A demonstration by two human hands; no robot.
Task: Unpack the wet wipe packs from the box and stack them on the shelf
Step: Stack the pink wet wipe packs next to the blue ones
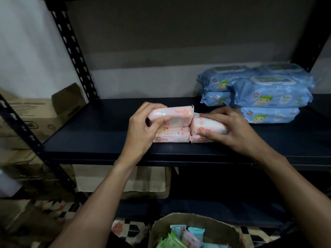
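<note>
head view. two hands, both on the shelf [93, 133]. pink wet wipe packs [172, 138]: at least four, in two short piles that touch side by side near the shelf's front edge; the left pile may hold a third pack, blur makes it hard to tell. blue wet wipe packs [272, 94]: five counted, stacked at the right end of the shelf, a back pile and a front pile, well apart from the hands.

left hand [143, 126] grips the left pink pack [179, 114], top of its pile, fingers curled over the far end and thumb across the front. right hand [231, 127] grips the right pink pack [206, 125], top of its pile, fingers laid over it and thumb pressed to the near face.

around: black slotted post [73, 49] at the left, cardboard cartons [35, 119] behind it, brown carton [125, 179] on the level below, patterned floor tiles [59, 208]. forearms cross the shelf's front edge and hide part of it.

open box [179, 216] at bottom centre, below the shelf, with several packs in green, blue and pink; count unclear.

pink packs: soft, pale, glossy film, small red-orange round marks, crimped ends.
</note>
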